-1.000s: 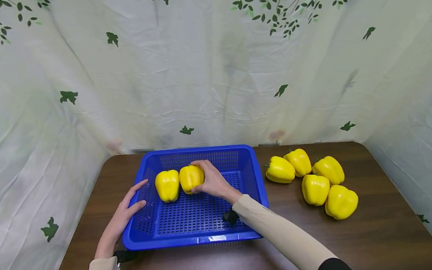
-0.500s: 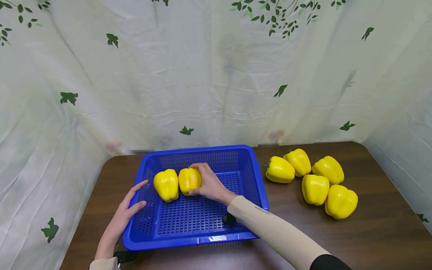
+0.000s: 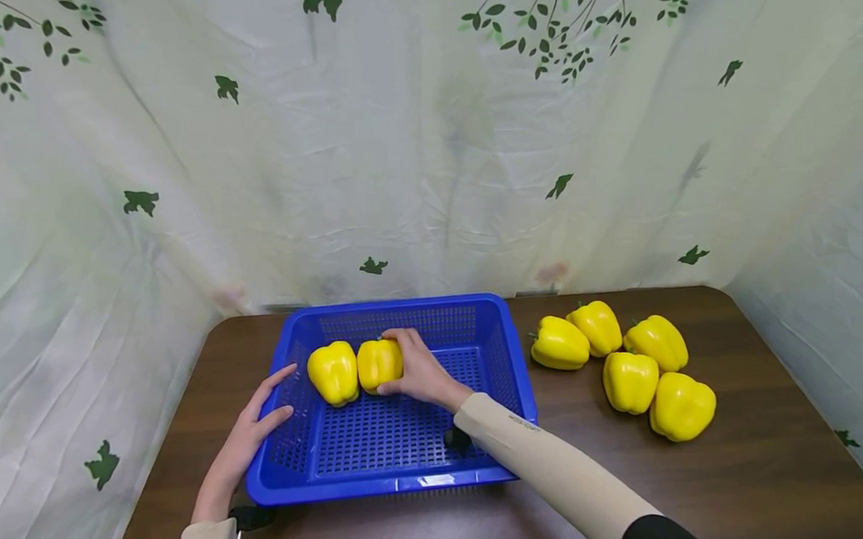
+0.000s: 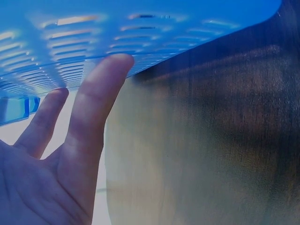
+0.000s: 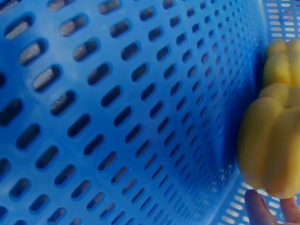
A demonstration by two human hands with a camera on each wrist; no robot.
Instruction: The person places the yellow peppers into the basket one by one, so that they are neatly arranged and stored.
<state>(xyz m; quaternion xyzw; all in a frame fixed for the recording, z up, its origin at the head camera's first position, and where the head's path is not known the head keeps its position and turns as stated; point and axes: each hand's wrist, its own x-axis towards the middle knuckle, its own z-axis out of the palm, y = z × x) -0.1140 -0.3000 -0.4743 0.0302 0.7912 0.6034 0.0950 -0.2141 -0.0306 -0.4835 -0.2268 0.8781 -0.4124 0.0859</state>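
Head view shows a pale leaf-printed curtain filling the upper part of the frame and both sides. Below it, the dark wooden counter spreads across the bottom. At lower centre on that counter sits the blue basket, a perforated plastic tub.

At the right of the frame, well apart from the basket, five loose peppers lie clustered on the counter, touching one another.

My left hand rests against the outside of the basket's left wall with straight, spread fingers, holding nothing; in the left wrist view those fingers press flat on the blue wall just above the wood.

My right hand reaches into the basket from the lower right and curls around the right side of a yellow pepper, fingers over its top and thumb at its base. That pepper stands in the far left part of the basket floor. Just to its left, touching it, stands a second pepper, close to the left wall. In the right wrist view my fingertips show at the bottom edge beneath the held pepper.
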